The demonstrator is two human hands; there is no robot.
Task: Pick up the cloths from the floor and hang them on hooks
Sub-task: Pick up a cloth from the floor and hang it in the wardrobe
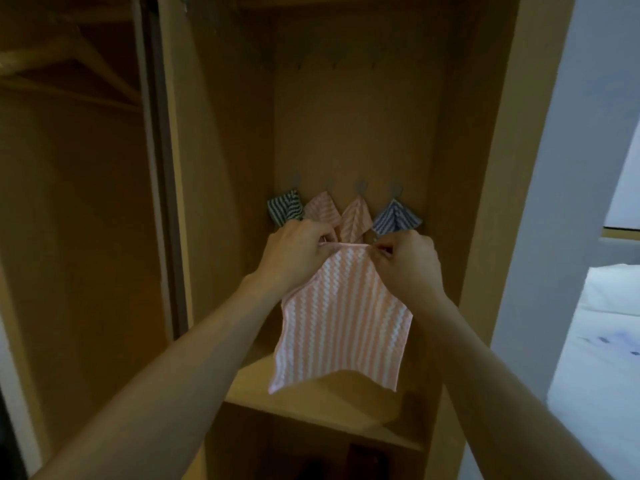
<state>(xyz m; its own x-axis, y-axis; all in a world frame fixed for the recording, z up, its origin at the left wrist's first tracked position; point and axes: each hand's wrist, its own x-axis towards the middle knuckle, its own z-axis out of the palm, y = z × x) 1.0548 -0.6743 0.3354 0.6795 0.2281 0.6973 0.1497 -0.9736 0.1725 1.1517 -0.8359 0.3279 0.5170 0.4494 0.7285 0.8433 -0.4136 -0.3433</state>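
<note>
Pink-striped cloth (341, 317) hangs long axis vertical, top edge stretched btwn both hands in front of the wardrobe's back panel (349, 133). Left hand (294, 252) pinches top-left corner, right hand (407, 259) pinches top-right. Hooks (360, 186) sit just above and behind w/ four cloths (394, 216) hung; both hands abt equally near, so cloth must go up and forward.

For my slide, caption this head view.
Both hands hold a pink cloth below four hung cloths.
</note>
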